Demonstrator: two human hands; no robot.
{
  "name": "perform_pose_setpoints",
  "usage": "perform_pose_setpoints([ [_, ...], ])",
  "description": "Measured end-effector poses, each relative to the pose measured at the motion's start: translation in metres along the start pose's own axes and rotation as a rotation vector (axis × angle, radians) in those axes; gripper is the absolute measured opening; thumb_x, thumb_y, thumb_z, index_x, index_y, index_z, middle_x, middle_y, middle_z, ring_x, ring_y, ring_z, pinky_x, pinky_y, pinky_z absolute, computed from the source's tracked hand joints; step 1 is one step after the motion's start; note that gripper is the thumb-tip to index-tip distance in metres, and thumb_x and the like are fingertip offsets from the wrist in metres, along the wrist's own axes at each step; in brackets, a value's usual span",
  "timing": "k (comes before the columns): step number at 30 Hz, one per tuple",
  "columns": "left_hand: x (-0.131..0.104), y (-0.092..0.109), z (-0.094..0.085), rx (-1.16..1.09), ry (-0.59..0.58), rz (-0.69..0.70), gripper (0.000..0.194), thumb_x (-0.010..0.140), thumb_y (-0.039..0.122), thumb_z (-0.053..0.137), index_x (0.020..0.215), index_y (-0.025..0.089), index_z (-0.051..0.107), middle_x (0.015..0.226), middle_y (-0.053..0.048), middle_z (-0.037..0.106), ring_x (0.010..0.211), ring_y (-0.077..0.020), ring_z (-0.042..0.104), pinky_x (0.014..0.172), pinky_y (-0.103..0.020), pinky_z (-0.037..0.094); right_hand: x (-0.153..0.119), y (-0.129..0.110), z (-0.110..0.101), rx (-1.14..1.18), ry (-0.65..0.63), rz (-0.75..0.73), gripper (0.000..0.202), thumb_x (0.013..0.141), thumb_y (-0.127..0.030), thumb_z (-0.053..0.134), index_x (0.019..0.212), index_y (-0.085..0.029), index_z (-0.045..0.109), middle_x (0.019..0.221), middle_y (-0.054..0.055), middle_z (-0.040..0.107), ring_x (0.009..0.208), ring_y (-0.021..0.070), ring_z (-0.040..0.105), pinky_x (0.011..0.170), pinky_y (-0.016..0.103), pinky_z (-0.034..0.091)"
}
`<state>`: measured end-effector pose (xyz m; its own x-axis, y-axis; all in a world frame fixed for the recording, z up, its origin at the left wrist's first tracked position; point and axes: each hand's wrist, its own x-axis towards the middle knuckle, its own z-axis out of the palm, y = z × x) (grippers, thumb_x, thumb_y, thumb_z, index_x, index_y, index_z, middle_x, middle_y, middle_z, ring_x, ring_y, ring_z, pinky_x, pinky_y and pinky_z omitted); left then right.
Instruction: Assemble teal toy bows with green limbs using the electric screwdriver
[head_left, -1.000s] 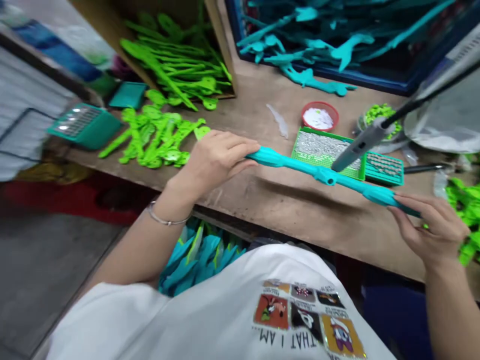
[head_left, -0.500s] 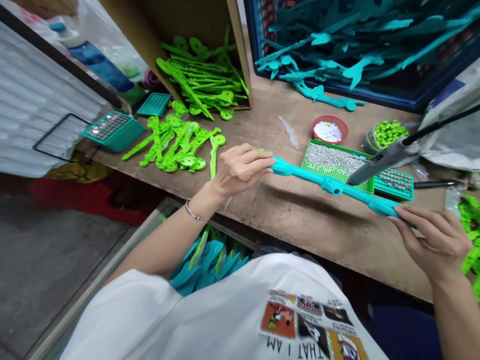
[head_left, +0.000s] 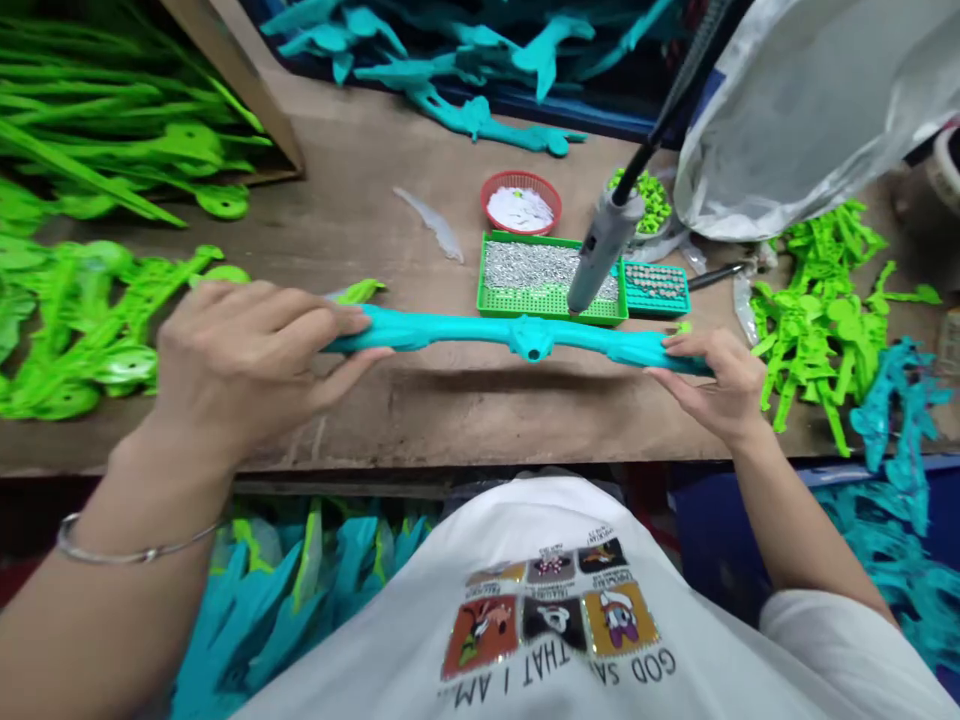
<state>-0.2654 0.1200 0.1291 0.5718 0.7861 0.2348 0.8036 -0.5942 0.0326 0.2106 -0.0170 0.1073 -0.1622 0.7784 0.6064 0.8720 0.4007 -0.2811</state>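
A long turquoise plastic part (head_left: pixel 480 332) is held level above the bench, with a round hole in the knob at its middle. Gripping its left end between thumb and fingers is my left hand (head_left: pixel 247 360). The other end sits pinched in my right hand (head_left: pixel 720 385). A bit of lime green plastic (head_left: pixel 361 291) shows just beyond the left end. Behind the part hangs a grey electric screwdriver (head_left: pixel 604 250), tip down over a green tray (head_left: pixel 491 300) of small silvery screws. A turquoise rack (head_left: pixel 634 300) of metal pieces stands beside that tray.
Lime green parts lie piled at left (head_left: pixel 112 300) and right (head_left: pixel 817 310). A red basket (head_left: pixel 555 215) holds white pieces, and a tub of small green pieces (head_left: pixel 652 200) stands near it. Turquoise parts (head_left: pixel 487 125) lie at the back; finished-looking turquoise-green pieces (head_left: pixel 277 590) fill a space below the bench edge.
My view has swung to the right, bringing the right-hand piles into sight. The turquoise part has gone from slanting to nearly level, and both hands still grip its ends.
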Motion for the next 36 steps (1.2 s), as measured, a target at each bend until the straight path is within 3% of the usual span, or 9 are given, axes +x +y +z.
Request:
perform_pose_setpoints([
  [3,-0.002,0.018,0.000,0.037,-0.139,-0.015,0.071,0.097,0.072,0.042,0.135,0.016,0.065,0.122,-0.013,0.068,0.128,-0.0417,0.057,0.101,-0.061,0.039,-0.021,-0.011,0.008,0.034,0.003,0.009,0.035,0.080,-0.031,0.089,0.104,-0.025,0.064,0.099,0.007,0.076,0.092,0.0241,0.075,0.083,0.041,0.063],
  [5,0.003,0.029,0.014,0.021,-0.229,0.054,0.075,0.096,0.069,0.046,0.145,0.014,0.057,0.133,-0.016,0.064,0.129,-0.0447,0.054,0.104,-0.062,0.040,-0.041,-0.018,0.017,0.029,-0.002,0.019,0.034,0.080,-0.029,0.088,0.103,-0.025,0.063,0.097,0.006,0.074,0.091,0.0234,0.074,0.081,0.040,0.063],
  [9,0.018,0.039,0.064,-0.249,-0.428,0.202,0.068,0.098,0.055,0.052,0.150,0.011,0.050,0.133,-0.017,0.065,0.120,-0.0338,0.061,0.105,-0.049,0.047,-0.079,-0.030,0.033,-0.040,-0.030,0.073,0.030,0.082,-0.026,0.086,0.099,-0.024,0.061,0.096,0.007,0.069,0.088,0.0227,0.070,0.075,0.037,0.061],
  [14,0.025,0.035,0.098,-0.430,-0.424,0.195,0.047,0.094,0.051,0.055,0.123,0.015,0.066,0.108,-0.011,0.064,0.099,-0.0260,0.064,0.089,-0.038,0.053,-0.105,-0.037,0.041,-0.019,-0.058,0.154,0.023,0.086,-0.020,0.081,0.099,-0.024,0.062,0.095,0.006,0.066,0.086,0.0198,0.067,0.073,0.033,0.060],
  [20,0.020,0.037,0.095,-0.325,-0.432,0.136,0.028,0.086,0.033,0.062,0.108,0.016,0.059,0.092,-0.005,0.064,0.080,-0.0221,0.061,0.076,-0.035,0.050,-0.098,-0.041,0.042,-0.003,-0.080,0.118,0.016,0.089,-0.018,0.076,0.095,-0.023,0.063,0.091,0.005,0.066,0.082,0.0195,0.065,0.069,0.033,0.057],
  [25,0.015,0.035,0.077,-0.327,-0.116,0.189,0.038,0.093,0.026,0.057,0.130,0.016,0.055,0.112,-0.008,0.064,0.103,-0.0247,0.061,0.093,-0.040,0.052,-0.057,-0.052,0.023,-0.040,-0.046,0.040,0.034,0.087,-0.023,0.079,0.117,-0.022,0.063,0.111,0.011,0.070,0.102,0.0261,0.067,0.089,0.043,0.056],
  [29,0.007,0.037,0.073,-0.284,0.006,0.236,0.040,0.096,0.020,0.055,0.136,0.022,0.060,0.107,-0.008,0.062,0.100,-0.0259,0.058,0.093,-0.042,0.052,-0.018,-0.059,0.028,-0.134,-0.208,0.032,0.056,0.095,-0.037,0.071,0.144,-0.016,0.052,0.137,0.018,0.067,0.125,0.0329,0.061,0.106,0.050,0.047],
  [33,-0.002,0.049,0.075,-0.255,-0.004,0.213,0.038,0.095,0.019,0.056,0.132,0.021,0.065,0.104,-0.010,0.061,0.098,-0.0274,0.059,0.087,-0.042,0.051,-0.010,-0.060,0.053,-0.130,-0.383,0.036,0.036,0.103,-0.038,0.059,0.133,-0.017,0.062,0.109,0.010,0.076,0.098,0.0269,0.066,0.095,0.044,0.045],
  [36,-0.001,0.076,0.062,-0.226,-0.021,0.182,0.058,0.095,0.034,0.065,0.148,0.017,0.053,0.123,-0.016,0.062,0.110,-0.0333,0.059,0.093,-0.048,0.049,-0.016,-0.059,0.063,-0.106,-0.410,0.038,0.028,0.105,-0.035,0.057,0.124,-0.018,0.066,0.098,0.009,0.076,0.090,0.0252,0.064,0.086,0.042,0.043],
])
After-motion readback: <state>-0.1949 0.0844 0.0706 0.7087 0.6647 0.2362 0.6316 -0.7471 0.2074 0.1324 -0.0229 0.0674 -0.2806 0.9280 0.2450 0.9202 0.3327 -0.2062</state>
